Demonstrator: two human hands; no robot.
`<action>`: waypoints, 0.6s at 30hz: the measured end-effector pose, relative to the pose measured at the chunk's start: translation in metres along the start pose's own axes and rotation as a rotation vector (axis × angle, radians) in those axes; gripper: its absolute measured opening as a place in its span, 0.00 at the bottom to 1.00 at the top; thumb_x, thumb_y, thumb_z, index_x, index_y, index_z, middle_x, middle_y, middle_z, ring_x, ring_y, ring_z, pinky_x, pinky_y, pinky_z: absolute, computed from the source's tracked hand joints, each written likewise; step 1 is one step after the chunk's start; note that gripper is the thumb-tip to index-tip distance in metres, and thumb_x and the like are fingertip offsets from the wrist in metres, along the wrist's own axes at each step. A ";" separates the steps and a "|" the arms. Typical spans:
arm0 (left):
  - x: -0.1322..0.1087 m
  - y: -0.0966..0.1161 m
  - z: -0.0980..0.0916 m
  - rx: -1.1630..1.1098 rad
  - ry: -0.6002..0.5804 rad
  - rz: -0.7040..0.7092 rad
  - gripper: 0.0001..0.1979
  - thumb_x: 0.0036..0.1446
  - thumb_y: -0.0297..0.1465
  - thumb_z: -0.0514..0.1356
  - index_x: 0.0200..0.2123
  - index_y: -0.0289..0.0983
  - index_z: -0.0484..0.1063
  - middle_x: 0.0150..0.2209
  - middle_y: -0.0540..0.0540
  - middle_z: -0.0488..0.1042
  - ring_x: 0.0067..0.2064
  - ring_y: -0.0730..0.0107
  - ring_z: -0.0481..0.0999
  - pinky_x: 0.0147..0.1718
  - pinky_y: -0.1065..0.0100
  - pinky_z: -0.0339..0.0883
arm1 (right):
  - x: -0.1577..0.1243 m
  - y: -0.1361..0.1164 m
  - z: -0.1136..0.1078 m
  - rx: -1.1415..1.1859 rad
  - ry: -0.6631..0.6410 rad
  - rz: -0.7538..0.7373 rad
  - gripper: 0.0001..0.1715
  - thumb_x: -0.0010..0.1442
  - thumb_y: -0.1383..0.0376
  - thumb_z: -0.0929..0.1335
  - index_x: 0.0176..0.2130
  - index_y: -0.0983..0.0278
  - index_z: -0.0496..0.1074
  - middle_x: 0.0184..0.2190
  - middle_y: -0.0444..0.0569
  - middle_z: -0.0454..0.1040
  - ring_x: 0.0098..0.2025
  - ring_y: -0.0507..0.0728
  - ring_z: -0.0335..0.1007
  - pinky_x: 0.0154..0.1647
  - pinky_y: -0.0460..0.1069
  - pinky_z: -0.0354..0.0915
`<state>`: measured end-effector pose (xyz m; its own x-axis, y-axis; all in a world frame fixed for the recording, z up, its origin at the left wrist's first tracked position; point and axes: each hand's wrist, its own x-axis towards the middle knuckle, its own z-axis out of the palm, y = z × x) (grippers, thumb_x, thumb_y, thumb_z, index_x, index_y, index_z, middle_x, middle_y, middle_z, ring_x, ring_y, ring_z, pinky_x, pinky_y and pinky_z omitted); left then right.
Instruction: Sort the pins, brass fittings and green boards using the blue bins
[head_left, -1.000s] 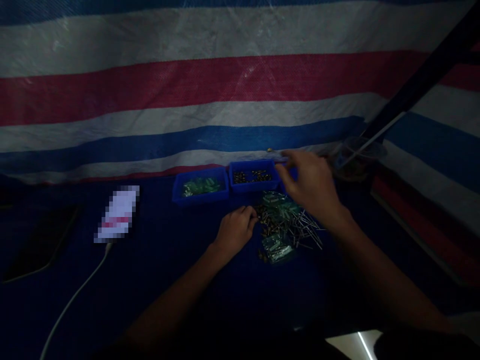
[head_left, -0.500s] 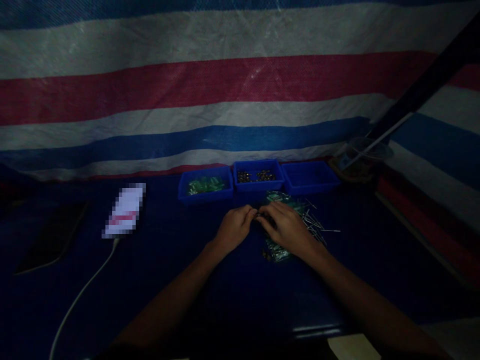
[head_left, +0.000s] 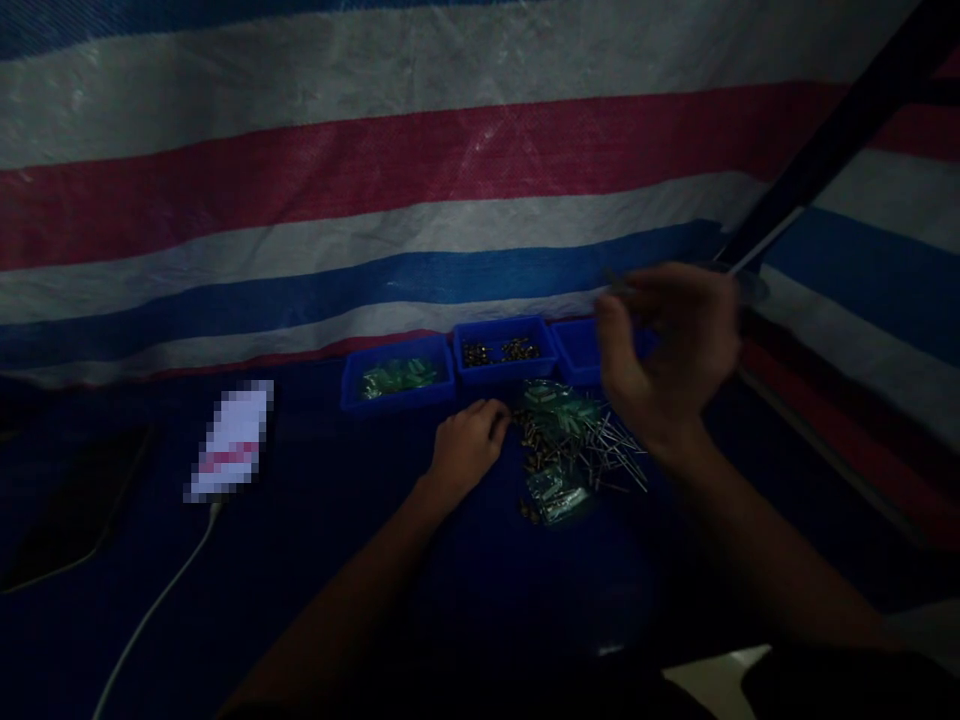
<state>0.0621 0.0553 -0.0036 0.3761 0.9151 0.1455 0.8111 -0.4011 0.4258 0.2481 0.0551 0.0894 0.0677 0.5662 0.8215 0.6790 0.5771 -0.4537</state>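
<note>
My left hand [head_left: 469,440] rests on the dark blue table with its fingers curled, at the left edge of a pile of small parts. Whatever its fingertips pinch, if anything, is hidden. Raised above the right-hand bin is my right hand [head_left: 671,350], blurred by motion, its thumb and fingers bent toward each other around something small and dark that I cannot make out. In the pile lie small brass-coloured metal pieces [head_left: 534,445], green clear plastic pieces [head_left: 562,405], thin metal rods [head_left: 619,450] and a clear plastic packet [head_left: 556,495].
Behind the pile stand a blue bin of green plastic pieces [head_left: 349,390], a blue bin of metal parts [head_left: 502,376] and another blue bin [head_left: 577,350], partly hidden. A lit phone [head_left: 231,440] with a cable [head_left: 161,600] and a dark tablet-like slab [head_left: 75,510] lie left.
My right hand has left my left hand and the pile, rising up and to the right. More of the pile shows. My left hand has stayed nearly in place; the view has shifted slightly.
</note>
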 end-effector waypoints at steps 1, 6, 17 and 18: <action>0.000 0.000 0.000 0.006 0.010 -0.013 0.07 0.62 0.31 0.53 0.39 0.42 0.70 0.38 0.50 0.76 0.36 0.67 0.75 0.32 0.69 0.62 | 0.000 0.005 0.007 -0.026 -0.084 0.007 0.17 0.62 0.59 0.64 0.50 0.61 0.63 0.33 0.45 0.71 0.34 0.55 0.70 0.38 0.53 0.66; -0.001 0.003 0.000 0.020 0.004 -0.056 0.07 0.62 0.32 0.53 0.41 0.41 0.69 0.37 0.49 0.76 0.37 0.67 0.75 0.32 0.69 0.61 | -0.042 0.032 0.035 -0.049 -0.578 0.140 0.17 0.61 0.62 0.64 0.49 0.65 0.64 0.32 0.49 0.73 0.36 0.57 0.71 0.39 0.53 0.66; 0.000 -0.003 -0.003 -0.267 0.104 -0.073 0.08 0.62 0.32 0.51 0.34 0.39 0.69 0.28 0.52 0.73 0.29 0.73 0.72 0.28 0.72 0.57 | -0.072 0.017 0.036 -0.182 -0.697 -0.119 0.11 0.60 0.63 0.64 0.41 0.65 0.71 0.35 0.52 0.72 0.41 0.60 0.64 0.41 0.55 0.60; -0.001 -0.004 -0.004 -0.320 0.113 -0.071 0.09 0.62 0.32 0.51 0.33 0.39 0.69 0.27 0.53 0.73 0.28 0.73 0.71 0.28 0.72 0.57 | -0.072 0.015 0.037 -0.192 -0.686 -0.130 0.10 0.61 0.64 0.64 0.41 0.65 0.71 0.35 0.52 0.72 0.40 0.60 0.64 0.40 0.54 0.59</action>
<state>0.0570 0.0566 -0.0016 0.2571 0.9464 0.1955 0.6454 -0.3187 0.6942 0.2260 0.0445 0.0106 -0.4535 0.7783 0.4343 0.7710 0.5870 -0.2469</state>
